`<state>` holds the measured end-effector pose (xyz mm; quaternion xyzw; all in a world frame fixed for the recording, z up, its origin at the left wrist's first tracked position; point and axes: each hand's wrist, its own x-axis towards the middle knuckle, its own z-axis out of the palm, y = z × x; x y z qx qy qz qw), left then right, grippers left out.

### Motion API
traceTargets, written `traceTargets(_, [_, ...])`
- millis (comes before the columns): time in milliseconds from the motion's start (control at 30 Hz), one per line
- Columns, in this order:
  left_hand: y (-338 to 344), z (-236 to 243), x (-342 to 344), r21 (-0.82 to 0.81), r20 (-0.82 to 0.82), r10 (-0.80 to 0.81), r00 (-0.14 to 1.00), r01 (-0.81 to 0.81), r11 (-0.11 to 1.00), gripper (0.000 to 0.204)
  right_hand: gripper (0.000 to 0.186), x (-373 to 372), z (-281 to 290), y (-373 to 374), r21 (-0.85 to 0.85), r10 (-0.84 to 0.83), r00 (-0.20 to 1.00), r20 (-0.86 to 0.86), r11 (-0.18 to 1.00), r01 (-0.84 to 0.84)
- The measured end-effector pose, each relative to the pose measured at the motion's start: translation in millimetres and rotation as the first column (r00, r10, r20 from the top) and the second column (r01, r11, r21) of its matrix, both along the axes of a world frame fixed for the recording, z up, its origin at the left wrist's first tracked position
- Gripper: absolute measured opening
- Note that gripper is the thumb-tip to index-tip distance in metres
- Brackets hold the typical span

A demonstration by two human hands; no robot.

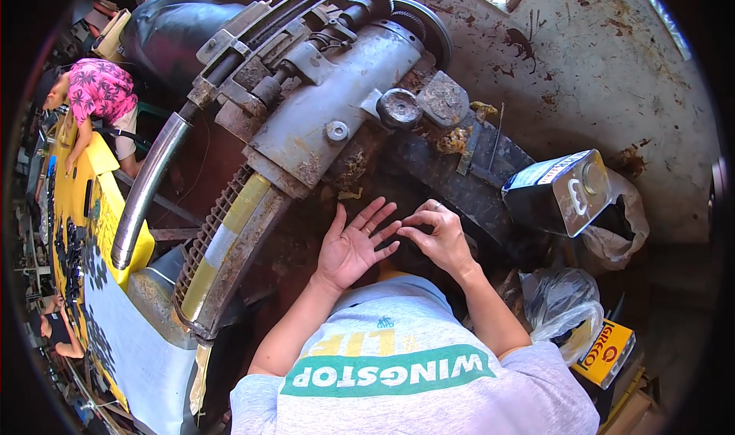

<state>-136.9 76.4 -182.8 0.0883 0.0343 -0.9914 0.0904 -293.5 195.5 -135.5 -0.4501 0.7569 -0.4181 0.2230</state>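
Note:
My left hand (354, 251) is raised palm up below a grey, rust-marked machine (321, 109), its fingers spread and holding nothing. Just to its right, my right hand (436, 236) has thumb and forefinger pinched at the tips of the left hand's fingers; whatever is in the pinch, if anything, is too small to make out. Left of my hands, a curved arm with a coiled spring (207, 247) and a yellow section (214, 278) runs down from the machine. Further left is a curved, shiny metal tube (149, 197).
A rectangular can (563, 213) rests by a crumpled bag (616, 247) at right; plastic bags (555, 301) and a yellow box (601, 354) lie lower right. A dark beam (482, 197) crosses behind my hands. Two people (103, 90) (60, 328) are at left beside a yellow surface (107, 201).

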Motion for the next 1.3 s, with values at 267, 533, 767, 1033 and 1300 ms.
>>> traceTargets(267, [0, 1, -4, -0.068, 0.038, -0.018, 0.999, 0.021, 0.997, 0.063, 0.009, 0, 5, 3, -0.016, 0.032, 0.997, -0.065, 0.999, -0.033])
traceTargets(533, [2, -6, -5, -0.162, 0.055, -0.031, 0.998, 0.039, 0.986, 0.061, 0.01, -13, 16, 7, -0.072, 0.107, 0.982, 0.156, 0.993, -0.097])
traceTargets(767, [-1, -20, 3, 0.045, 0.062, 0.023, 0.998, -0.026, 0.999, 0.057, 0.023, -20, 31, 3, -0.255, 0.028, 0.929, 0.369, 0.964, 0.073])
traceTargets(1033, [1, 2, -6, 0.168, -0.059, -0.072, 0.996, 0.081, 0.982, 0.06, 0.026, -3, 20, -4, -0.198, 0.014, 0.989, -0.149, 0.979, -0.044])
traceTargets(1300, [1, 5, -9, 0.09, -0.027, -0.084, 0.996, 0.086, 0.992, 0.06, 0.02, 2, 9, -6, -0.247, -0.001, 0.98, -0.201, 0.968, -0.049])
